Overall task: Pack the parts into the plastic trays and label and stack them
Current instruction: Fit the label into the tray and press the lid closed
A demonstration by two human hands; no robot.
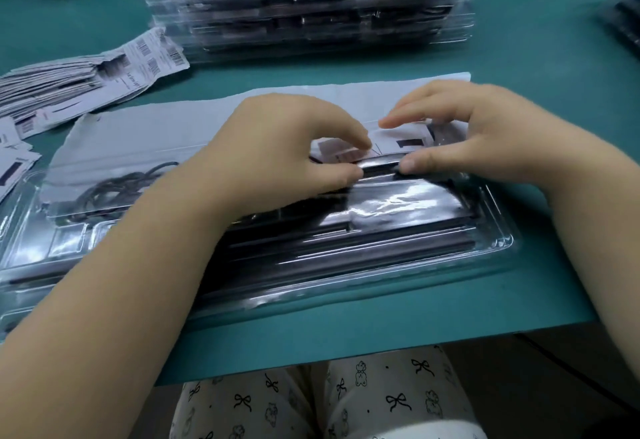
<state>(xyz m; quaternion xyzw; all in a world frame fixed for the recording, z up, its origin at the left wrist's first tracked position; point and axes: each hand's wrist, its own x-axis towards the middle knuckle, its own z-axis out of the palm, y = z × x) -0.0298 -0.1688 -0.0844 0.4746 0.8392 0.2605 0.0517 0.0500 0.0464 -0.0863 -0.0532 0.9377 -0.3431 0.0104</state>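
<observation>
A clear plastic tray (478,251) lies in front of me on the green table, with long black parts (346,241) and a coil of dark cable (114,189) inside. A white paper sheet (180,127) covers its far half. My left hand (277,148) and my right hand (478,130) meet over the tray's middle. Both thumbs press on a black strip (381,169) while the curled fingers hover over a small printed label (349,151). Whether the fingers pinch the label I cannot tell.
A tall stack of filled clear trays (304,6) stands at the back centre. Barcode labels (79,82) lie fanned at the left, more at the left edge (14,158). Dark packed items sit at the far right (623,19). The table's front edge (381,345) is near my lap.
</observation>
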